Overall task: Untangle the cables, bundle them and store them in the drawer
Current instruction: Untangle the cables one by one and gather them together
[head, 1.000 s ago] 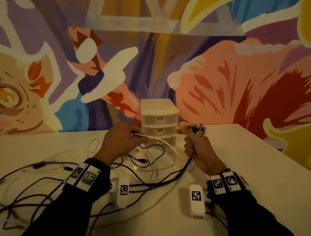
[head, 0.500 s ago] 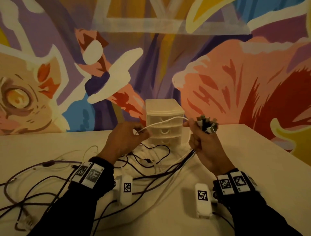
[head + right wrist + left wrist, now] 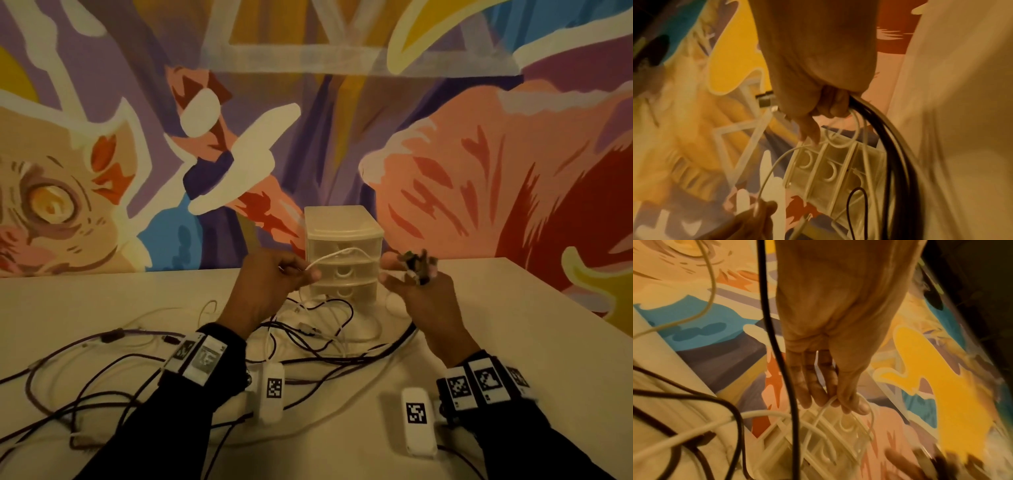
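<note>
On a pale beige tabletop (image 3: 513, 342) set against a brightly painted mural wall (image 3: 479, 154), both hands are raised just in front of a small translucent white plastic three-drawer unit (image 3: 343, 233) that stands at the far middle of the table against the wall, all three drawers closed. The left hand (image 3: 270, 284) pinches a thin white cable (image 3: 337, 254) between thumb and fingertips; the left wrist view shows the other fingers lying straight and close together beside the thumb (image 3: 851, 386). From that pinch the thin white cable arches across the front of the drawer unit to the right hand (image 3: 421, 298). The right hand is curled into a fist around a gathered bunch of dark and white cables, whose grey and dark plug ends (image 3: 416, 265) stick up above its knuckles. In the right wrist view the bunch of dark cables (image 3: 898, 154) trails out of the bottom of the fist and hangs down towards the table. A loose tangle of dark purple-brown and white cables (image 3: 102, 377) sprawls over the near left and middle of the table, running under both forearms. Both wrists wear bands with black-and-white square markers, and a white marked camera block (image 3: 418, 425) hangs beneath each wrist.
</note>
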Motion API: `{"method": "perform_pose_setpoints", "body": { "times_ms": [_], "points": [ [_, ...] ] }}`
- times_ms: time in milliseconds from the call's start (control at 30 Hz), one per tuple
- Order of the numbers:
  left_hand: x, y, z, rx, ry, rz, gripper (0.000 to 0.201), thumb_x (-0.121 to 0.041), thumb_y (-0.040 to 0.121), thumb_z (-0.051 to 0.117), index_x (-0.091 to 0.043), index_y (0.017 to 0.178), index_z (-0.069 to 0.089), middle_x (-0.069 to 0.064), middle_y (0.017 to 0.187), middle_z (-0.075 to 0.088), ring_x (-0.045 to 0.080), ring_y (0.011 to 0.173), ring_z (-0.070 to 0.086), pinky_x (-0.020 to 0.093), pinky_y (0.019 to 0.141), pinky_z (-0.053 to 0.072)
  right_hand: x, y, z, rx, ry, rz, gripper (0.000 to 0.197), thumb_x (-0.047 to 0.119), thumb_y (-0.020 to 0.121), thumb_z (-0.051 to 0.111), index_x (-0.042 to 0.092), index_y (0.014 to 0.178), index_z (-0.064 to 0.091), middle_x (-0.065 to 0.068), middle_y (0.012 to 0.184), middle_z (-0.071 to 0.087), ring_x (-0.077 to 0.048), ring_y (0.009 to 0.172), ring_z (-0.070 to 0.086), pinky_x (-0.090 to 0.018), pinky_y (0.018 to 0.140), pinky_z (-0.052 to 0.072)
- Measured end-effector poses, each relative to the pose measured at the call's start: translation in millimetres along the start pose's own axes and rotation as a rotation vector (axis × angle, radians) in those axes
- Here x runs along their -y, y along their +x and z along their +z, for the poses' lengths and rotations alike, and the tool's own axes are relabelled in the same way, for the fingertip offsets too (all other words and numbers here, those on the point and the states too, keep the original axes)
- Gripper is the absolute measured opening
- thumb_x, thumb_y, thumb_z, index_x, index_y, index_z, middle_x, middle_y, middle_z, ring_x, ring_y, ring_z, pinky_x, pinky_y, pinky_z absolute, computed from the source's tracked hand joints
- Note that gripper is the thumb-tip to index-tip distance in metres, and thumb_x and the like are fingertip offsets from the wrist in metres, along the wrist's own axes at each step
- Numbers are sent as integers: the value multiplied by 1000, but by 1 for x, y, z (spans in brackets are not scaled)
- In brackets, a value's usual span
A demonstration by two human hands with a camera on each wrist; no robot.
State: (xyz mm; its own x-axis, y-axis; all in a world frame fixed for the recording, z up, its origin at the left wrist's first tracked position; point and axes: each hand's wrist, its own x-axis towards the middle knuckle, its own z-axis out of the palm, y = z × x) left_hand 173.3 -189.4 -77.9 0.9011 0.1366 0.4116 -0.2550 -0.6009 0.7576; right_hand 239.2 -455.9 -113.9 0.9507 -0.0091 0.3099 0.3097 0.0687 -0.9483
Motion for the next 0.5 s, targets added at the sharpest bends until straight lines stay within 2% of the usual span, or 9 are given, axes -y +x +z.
{"method": "perform_pose_setpoints", "body": {
  "times_ms": [67,100,133,167,200,267,367,400,500],
  "points": [
    [-9,-4,11,32,0,27,12,-34,82,91,-24,84,84,-12,58,66,-1,54,55,10,61,42,6,-6,9,157,-120,-50,20,8,90,84,24,103,85,19,95,82,5,89,73,-14,78,52],
    [-13,-6,16,55,10,41,10,-32,81,92,-29,80,83,-9,55,63,-1,54,50,13,60,40,5,-6,12,197,-143,-38,11,15,91,85,23,98,86,16,88,81,-1,85,74,-20,78,52],
    [-16,-7,20,71,25,61,13,-32,79,93,-34,75,81,-3,56,65,1,56,50,18,60,40,10,-8,14,209,-122,-5,4,23,91,86,22,88,83,16,74,75,-5,71,70,-25,72,49],
    [-18,-8,24,81,32,85,17,-32,78,94,-38,71,80,5,62,69,5,60,53,23,62,42,11,-8,15,215,-86,32,17,31,91,87,22,79,78,17,60,62,-5,56,58,-26,65,42],
    [-19,-8,27,85,32,99,18,-32,78,94,-39,70,80,10,69,73,10,62,57,25,63,45,12,-9,16,203,-52,73,24,36,90,87,23,74,75,17,53,51,-2,49,47,-25,62,37],
    [-21,-10,31,94,37,107,12,-35,76,95,-32,75,84,11,77,76,17,65,64,27,65,51,15,-12,17,197,-48,49,20,40,89,87,24,80,79,16,51,53,1,49,48,-23,62,37],
    [-20,-9,36,101,112,103,19,-45,77,93,-29,82,84,-3,80,77,7,69,65,34,71,53,18,-15,21,141,-28,5,16,36,85,91,22,89,83,9,73,75,-2,65,64,-26,71,47],
    [-18,-10,35,118,168,83,22,-53,78,90,-32,82,82,-9,81,76,3,70,63,33,70,53,19,-14,21,84,48,19,19,34,85,91,20,90,80,7,74,72,-6,61,62,-26,66,46],
    [-5,-9,31,162,330,12,29,-66,82,81,-37,83,77,-19,88,73,0,77,66,36,75,58,21,-2,10,-68,362,45,22,28,89,89,18,94,70,1,68,44,-9,51,29,-28,49,26]
  ]
}}
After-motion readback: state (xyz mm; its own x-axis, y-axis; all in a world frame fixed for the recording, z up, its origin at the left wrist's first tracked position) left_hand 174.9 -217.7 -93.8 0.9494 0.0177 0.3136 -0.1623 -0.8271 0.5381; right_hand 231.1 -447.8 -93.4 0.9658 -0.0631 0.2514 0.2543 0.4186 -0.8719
